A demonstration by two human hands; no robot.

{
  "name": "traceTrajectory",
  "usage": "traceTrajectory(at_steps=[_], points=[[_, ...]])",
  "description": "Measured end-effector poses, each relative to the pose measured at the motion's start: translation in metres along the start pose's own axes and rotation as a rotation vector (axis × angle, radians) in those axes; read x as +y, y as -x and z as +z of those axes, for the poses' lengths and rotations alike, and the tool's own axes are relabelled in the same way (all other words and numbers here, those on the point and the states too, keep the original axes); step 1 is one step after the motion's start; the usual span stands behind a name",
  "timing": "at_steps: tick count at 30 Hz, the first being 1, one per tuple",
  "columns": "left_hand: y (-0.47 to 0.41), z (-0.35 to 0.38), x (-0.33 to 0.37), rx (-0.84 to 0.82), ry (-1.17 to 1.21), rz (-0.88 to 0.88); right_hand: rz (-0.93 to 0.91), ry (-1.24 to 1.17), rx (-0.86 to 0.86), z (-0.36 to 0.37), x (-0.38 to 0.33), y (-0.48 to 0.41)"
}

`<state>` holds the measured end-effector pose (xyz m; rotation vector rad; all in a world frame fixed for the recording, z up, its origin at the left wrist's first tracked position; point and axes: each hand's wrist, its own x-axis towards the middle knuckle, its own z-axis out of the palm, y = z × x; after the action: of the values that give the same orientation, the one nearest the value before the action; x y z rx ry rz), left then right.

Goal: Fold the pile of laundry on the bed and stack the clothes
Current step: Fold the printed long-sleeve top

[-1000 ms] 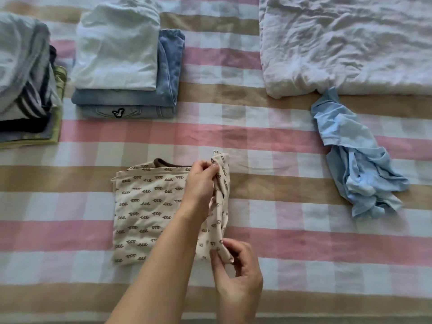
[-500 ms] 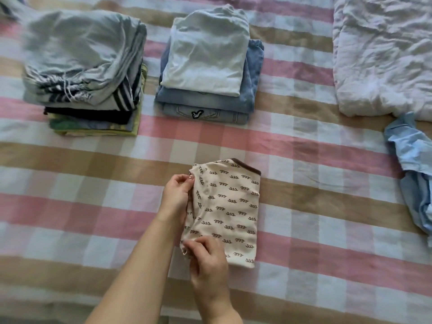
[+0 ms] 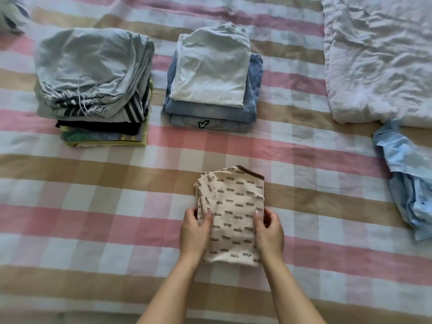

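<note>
A cream garment with a brown squiggle print lies folded into a narrow rectangle on the checked bed cover, in front of me. My left hand grips its left edge, thumb on top. My right hand grips its right edge the same way. Behind it stand two stacks: a tall stack topped by a pale grey drawstring garment at the left, and a stack of a white top on folded jeans in the middle. A crumpled light blue shirt lies unfolded at the right.
A rumpled white duvet covers the far right of the bed. Some striped cloth shows at the top left corner. Bare bed cover stretches between the stacks and the blue shirt.
The cream garment was folded over leftward into a narrower shape. Both hands shifted from pinching its left edge to gripping it at both sides. My view panned left and drew in.
</note>
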<state>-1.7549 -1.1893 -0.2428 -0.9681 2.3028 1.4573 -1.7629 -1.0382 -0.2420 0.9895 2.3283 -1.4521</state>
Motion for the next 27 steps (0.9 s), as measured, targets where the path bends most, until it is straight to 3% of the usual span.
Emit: traceTrajectory(at_steps=[8,19,27], points=[[-0.006,-0.008,0.015,-0.147,0.175,-0.193,0.075,-0.089,-0.192,-0.002,-0.017,0.001],[0.041,-0.062,0.049,-0.067,0.257,-0.071,-0.144,-0.03,-0.296,-0.025,-0.064,0.044],[0.032,-0.152,0.087,-0.047,0.398,0.034,-0.275,-0.096,-0.411,0.013,-0.147,0.071]])
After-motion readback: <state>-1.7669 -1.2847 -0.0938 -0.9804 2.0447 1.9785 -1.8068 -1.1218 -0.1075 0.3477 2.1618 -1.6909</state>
